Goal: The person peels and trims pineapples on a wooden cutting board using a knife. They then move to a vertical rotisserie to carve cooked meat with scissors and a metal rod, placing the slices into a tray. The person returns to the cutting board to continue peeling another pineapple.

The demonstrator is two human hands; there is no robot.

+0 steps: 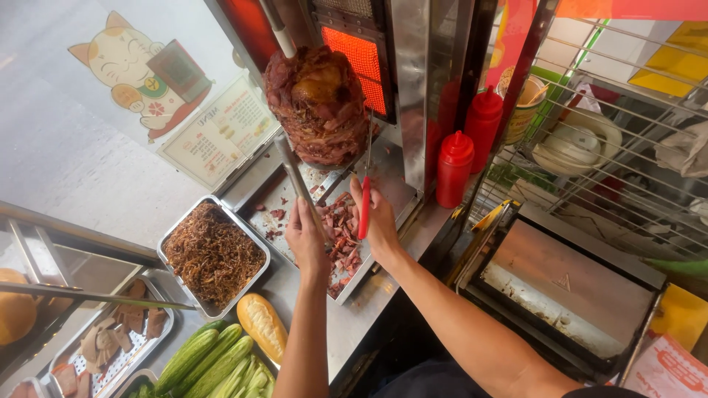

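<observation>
You're working both hands at the foot of the doner spit.

Your left hand [307,239] is gripping metal tongs [293,173] angled up toward the meat cone [318,103] above it; your right hand [376,217] is closing around a red-handled knife [363,199], blade pointing up. Carved meat scraps [341,236] are lying between your hands on the drip tray [269,203].
</observation>
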